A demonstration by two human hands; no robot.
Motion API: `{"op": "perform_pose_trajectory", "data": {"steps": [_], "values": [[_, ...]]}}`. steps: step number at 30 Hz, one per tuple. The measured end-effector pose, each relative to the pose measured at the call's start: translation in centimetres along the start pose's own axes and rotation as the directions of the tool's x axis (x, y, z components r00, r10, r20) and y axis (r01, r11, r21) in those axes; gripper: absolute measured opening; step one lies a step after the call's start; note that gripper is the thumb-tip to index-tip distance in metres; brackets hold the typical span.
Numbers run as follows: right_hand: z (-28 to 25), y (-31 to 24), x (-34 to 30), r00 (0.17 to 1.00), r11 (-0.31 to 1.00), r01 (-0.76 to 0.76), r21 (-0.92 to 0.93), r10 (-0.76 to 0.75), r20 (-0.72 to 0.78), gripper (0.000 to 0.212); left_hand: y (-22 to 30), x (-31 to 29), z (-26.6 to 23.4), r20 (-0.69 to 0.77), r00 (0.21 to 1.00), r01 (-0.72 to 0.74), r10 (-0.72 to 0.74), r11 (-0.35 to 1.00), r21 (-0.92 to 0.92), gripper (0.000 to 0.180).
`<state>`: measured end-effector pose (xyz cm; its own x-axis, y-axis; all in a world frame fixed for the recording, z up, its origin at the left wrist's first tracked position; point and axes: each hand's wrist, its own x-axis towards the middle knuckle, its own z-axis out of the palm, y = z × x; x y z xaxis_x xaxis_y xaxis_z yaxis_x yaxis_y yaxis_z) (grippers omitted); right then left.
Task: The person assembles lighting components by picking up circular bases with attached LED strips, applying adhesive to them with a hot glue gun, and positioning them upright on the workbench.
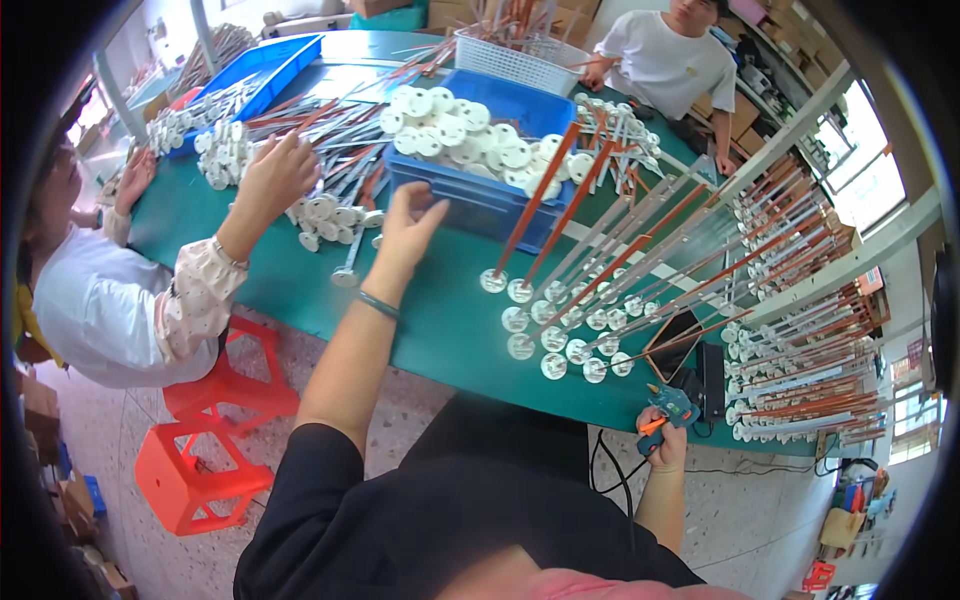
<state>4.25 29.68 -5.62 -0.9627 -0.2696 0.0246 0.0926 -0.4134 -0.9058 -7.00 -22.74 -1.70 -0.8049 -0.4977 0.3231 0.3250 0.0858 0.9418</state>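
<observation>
My left hand (408, 222) is raised at the near left corner of a blue bin (470, 192). Its fingers are loosely bent, the thumb stands apart, and I see nothing in it. White round discs (450, 130) with small holes are heaped in that bin. Down at the table's front edge on the right, my right hand (668, 448) grips a teal glue gun (676, 405) with an orange trigger, its nozzle pointing up and away. Beyond it, several brown and grey strips (540, 190) stand upright on white disc bases (553, 366) in close rows.
A co-worker (130, 310) at the left reaches over piled strips with discs (330, 215). Another person (670, 65) is across the green table (440, 330). A white basket (520, 62) holds more strips. Dense finished-looking rows (800, 370) fill the right. Red stools (200, 475) stand left.
</observation>
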Motion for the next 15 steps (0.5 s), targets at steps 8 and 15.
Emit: {"op": "perform_pose_trajectory", "data": {"steps": [8,15], "values": [[-1.3,0.7,-0.3,0.995,0.999,0.041,0.024,-0.043,0.091,0.044,1.1,1.0,-1.1,0.134,0.987,-0.125,0.094,0.962,0.244,0.062],[-0.7,0.4,0.1,0.991,0.999,0.048,0.006,-0.048,0.124,0.043,5.8,-1.5,-7.7,-0.037,0.936,-0.278,0.351,0.798,0.535,0.009]]}}
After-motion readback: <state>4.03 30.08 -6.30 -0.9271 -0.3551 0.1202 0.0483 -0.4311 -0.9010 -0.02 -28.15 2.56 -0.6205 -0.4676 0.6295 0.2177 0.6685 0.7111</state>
